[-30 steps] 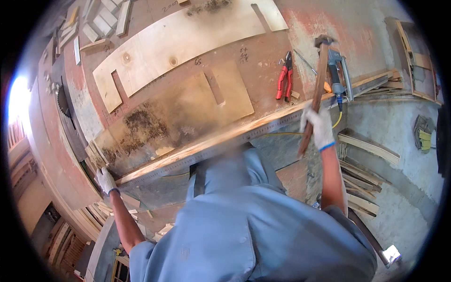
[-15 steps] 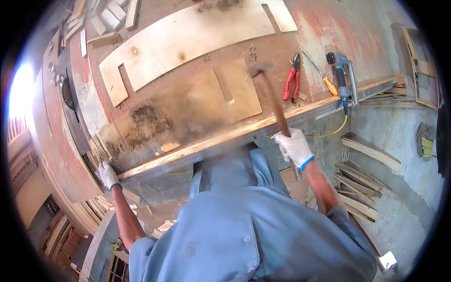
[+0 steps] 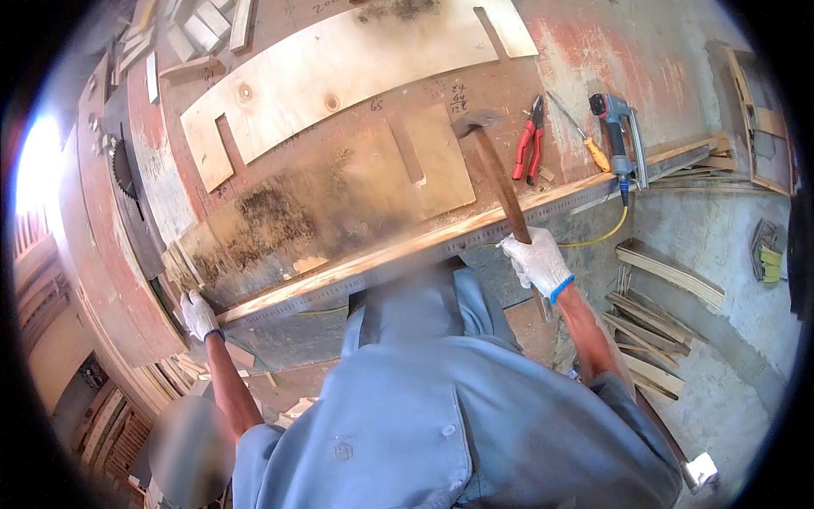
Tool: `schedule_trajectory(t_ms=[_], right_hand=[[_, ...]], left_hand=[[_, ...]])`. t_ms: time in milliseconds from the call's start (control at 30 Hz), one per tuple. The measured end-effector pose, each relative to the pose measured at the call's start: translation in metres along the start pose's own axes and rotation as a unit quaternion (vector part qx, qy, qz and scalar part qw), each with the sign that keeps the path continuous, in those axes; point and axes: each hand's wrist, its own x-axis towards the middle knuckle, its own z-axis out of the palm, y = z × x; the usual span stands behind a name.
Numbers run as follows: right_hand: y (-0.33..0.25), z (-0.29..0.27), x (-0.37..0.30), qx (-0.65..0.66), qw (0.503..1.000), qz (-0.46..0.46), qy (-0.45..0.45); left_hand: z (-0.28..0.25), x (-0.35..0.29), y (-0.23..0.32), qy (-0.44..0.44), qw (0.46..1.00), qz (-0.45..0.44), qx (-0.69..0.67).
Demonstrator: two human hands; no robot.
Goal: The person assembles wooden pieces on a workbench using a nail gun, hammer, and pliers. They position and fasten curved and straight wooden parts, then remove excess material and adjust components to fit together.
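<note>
My right hand (image 3: 537, 260), in a white glove with a blue cuff, is closed around the wooden handle of a hammer (image 3: 502, 182). The hammer's metal head is over the bench, just right of a stained plywood panel (image 3: 356, 182) with a slot cut near its right end. My left hand (image 3: 198, 315), also gloved, rests by the panel's lower left corner at the bench edge, its fingers stretched out. A wooden strip and a marked metal rule (image 3: 407, 257) run along the front edge between my hands. Farther back lies a paler curved plywood panel (image 3: 339, 72) with slots.
Red-handled pliers (image 3: 527, 142), a screwdriver (image 3: 585, 140) and an air nailer (image 3: 616, 136) with a yellow hose lie at the right. A toothed saw blade (image 3: 121, 168) sticks up at the left. Wood offcuts (image 3: 203, 32) lie far left. A blurred rounded shape (image 3: 192, 450) is at lower left.
My right hand and the hammer have shifted slightly right. My left hand has barely moved. The blurred rounded shape at lower left has come into view.
</note>
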Motion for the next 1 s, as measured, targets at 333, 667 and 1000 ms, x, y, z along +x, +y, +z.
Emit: schedule_trajectory(t_ms=[333, 667, 1000], right_hand=[[0.017, -0.032, 0.031, 0.052, 0.994, -0.028, 0.096], [-0.015, -0.066, 0.070, -0.419, 0.692, -0.361, 0.464], [-0.016, 0.086, 0.099, -0.260, 0.872, -0.343, 0.233]], left_hand=[[-0.001, 0.019, -0.030, -0.014, 1.000, 0.025, -0.013], [-0.010, 0.010, -0.012, -0.040, 0.999, -0.010, -0.014], [0.004, 0.028, -0.035, -0.039, 0.994, -0.024, -0.102]])
